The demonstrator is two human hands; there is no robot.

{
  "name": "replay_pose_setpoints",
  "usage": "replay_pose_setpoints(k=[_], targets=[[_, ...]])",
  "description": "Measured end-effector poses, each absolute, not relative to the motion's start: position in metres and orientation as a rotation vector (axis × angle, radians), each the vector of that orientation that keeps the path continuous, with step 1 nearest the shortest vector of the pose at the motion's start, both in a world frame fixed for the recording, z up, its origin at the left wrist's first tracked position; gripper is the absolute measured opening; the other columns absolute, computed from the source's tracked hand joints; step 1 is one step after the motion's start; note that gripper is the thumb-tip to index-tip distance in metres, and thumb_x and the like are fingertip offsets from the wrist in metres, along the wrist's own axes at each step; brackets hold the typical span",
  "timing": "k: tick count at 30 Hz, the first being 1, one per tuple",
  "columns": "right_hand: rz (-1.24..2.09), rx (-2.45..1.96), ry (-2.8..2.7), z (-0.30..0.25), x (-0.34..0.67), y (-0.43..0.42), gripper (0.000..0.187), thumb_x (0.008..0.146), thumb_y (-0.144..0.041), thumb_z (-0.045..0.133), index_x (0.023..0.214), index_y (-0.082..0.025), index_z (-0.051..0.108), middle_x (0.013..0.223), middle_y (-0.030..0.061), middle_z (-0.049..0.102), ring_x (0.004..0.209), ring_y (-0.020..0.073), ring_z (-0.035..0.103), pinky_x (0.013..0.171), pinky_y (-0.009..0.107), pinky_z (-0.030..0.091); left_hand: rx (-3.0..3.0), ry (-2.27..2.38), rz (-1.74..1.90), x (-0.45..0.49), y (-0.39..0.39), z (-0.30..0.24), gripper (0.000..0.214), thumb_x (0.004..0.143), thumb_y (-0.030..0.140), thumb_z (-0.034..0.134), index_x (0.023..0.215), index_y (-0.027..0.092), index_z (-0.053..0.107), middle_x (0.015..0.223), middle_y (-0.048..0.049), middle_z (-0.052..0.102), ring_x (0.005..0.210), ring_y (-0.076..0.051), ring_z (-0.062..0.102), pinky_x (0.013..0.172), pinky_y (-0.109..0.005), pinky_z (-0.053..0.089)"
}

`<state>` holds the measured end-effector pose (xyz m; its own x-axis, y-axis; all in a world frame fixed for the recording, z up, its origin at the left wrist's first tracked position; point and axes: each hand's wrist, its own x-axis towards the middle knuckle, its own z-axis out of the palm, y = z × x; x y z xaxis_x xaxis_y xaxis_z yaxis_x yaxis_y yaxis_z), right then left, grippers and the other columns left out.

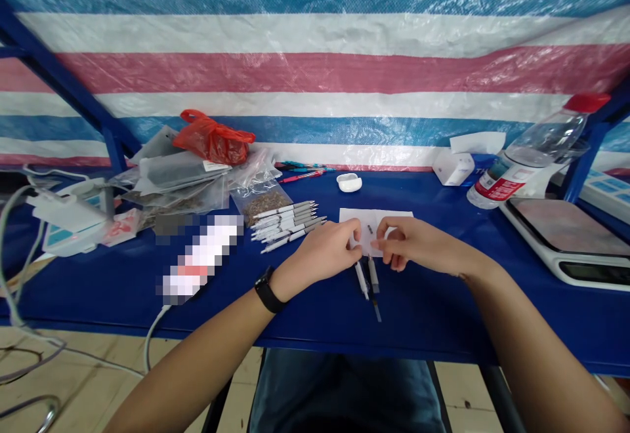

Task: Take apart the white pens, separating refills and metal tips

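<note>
My left hand (pixel 329 249) is closed, its fingertips bent over the left part of a white paper sheet (pixel 401 214). My right hand (pixel 416 244) faces it, thumb and fingers curled together over the sheet's right side. Whatever either hand pinches is hidden or too small to name. Small dark pieces (pixel 371 229) lie on the paper between the hands. Just below the fingers are a white pen barrel (pixel 362 281), a grey-ended pen part (pixel 374 277) and a thin dark refill-like piece (pixel 377 309). The white barrel's upper end comes close to my left fingertips.
A row of white pens (pixel 285 224) lies left of my left hand, near a bag of small brown bits (pixel 266 205). A white earbud case (pixel 349 183) is behind the paper. To the right stand a bottle (pixel 512 174) and a scale (pixel 566 229). A power strip cable (pixel 153 328) hangs over the edge.
</note>
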<state>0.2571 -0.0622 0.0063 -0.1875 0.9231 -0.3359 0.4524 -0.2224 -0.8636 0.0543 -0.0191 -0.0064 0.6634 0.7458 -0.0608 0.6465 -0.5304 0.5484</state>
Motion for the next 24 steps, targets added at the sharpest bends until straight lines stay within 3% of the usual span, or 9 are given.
replay_pose_setpoints(k=[4,8,14,17,24], targets=[[1.26,-1.591,-1.541,0.005,0.26,-0.058,0.035,0.078,-0.051,0.079,0.073,-0.021,0.062,0.064,0.0023,0.071,0.052,0.0158,0.066,0.054,0.028,0.054,2.367,1.006,0.238,0.053,-0.019,-0.009,0.011,0.083,0.019,0.062,0.091,0.024,0.056,0.067,0.0044,0.065,0.06,-0.019,0.059,0.064,-0.03,0.038],[1.173,-1.598,-1.474,0.005,0.259,-0.055,0.034,0.077,-0.051,0.08,0.074,-0.02,0.066,0.063,0.0018,0.069,0.052,0.0145,0.064,0.054,0.027,0.054,2.377,0.936,0.275,0.053,-0.019,-0.006,0.008,0.087,0.023,0.059,0.094,0.025,0.058,0.069,0.0035,0.067,0.064,-0.019,0.061,0.065,-0.03,0.039],[1.057,-1.606,-1.368,0.005,0.259,-0.052,0.036,0.077,-0.051,0.079,0.069,-0.02,0.064,0.06,0.0024,0.067,0.054,0.0146,0.062,0.052,0.027,0.052,2.564,1.494,0.287,0.032,-0.003,0.011,0.004,0.087,0.022,0.059,0.091,0.023,0.061,0.074,-0.0046,0.065,0.078,-0.028,0.065,0.06,-0.031,0.032],[1.002,-1.619,-1.369,0.004,0.259,-0.052,0.036,0.077,-0.052,0.077,0.069,-0.02,0.063,0.061,0.002,0.066,0.054,0.0137,0.06,0.053,0.027,0.049,2.569,1.584,0.137,0.022,0.003,0.012,0.003,0.083,0.02,0.063,0.085,0.023,0.062,0.078,-0.0068,0.067,0.083,-0.031,0.067,0.06,-0.031,0.034],[0.944,-1.657,-1.428,0.003,0.261,-0.051,0.037,0.077,-0.055,0.073,0.071,-0.02,0.064,0.063,0.001,0.066,0.057,0.0139,0.058,0.06,0.03,0.047,2.514,1.695,-0.041,0.029,0.0,0.016,0.01,0.085,0.019,0.061,0.092,0.02,0.068,0.096,-0.0112,0.075,0.094,-0.031,0.071,0.066,-0.032,0.042]])
